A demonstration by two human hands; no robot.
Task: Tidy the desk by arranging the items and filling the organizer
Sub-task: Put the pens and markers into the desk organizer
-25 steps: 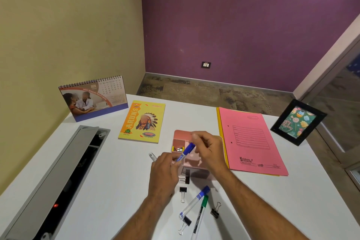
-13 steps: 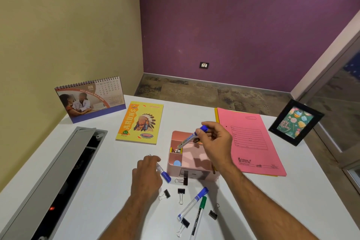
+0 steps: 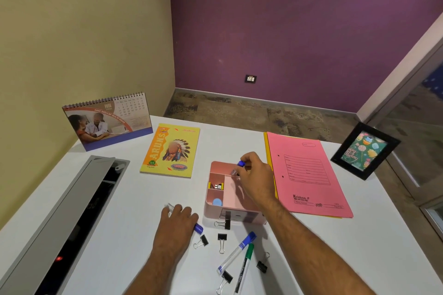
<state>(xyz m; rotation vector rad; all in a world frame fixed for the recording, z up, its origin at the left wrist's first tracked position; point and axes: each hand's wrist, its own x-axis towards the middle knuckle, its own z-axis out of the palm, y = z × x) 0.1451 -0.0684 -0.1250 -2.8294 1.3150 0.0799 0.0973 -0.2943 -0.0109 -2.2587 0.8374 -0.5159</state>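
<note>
Step in hand: loading markers into pink organizer (image 3: 217, 208), mid-desk (image 3: 134, 201), between yellow notebook (image 3: 171, 149) on left and pink folder (image 3: 309, 175) on right.

Right hand (image 3: 255, 176) over organizer's far compartment, fingertips pinching blue-capped marker (image 3: 238, 166), cap up, barrel pointing down into that compartment. Marker mostly hidden by fingers; can't tell if tip has bottomed out.

Left hand (image 3: 178, 221) flat-ish on desk just left of organizer, fingers curled over second blue marker (image 3: 198, 228); cap end poking out at near right of hand, clear end at far left. Looks like a grip, not just a rest.

Left-side small compartments already hold bits: yellow and metallic items in one, blue round thing (image 3: 217, 202) in nearest.

Remaining loose, near side of organizer: another blue marker (image 3: 236, 252), green marker (image 3: 244, 268), several black binder clips (image 3: 221, 239), one clip hanging on organizer's near wall.

Judgement: early-to-mid task. Next: release right marker once seated upright, then pass or lift left-hand marker into same far compartment. Needs vertical entry, else marker tips against divider. After that, two markers and clips left. Calendar (image 3: 107, 122) and photo frame (image 3: 365, 149) at far corners, apparently standing fine.
</note>
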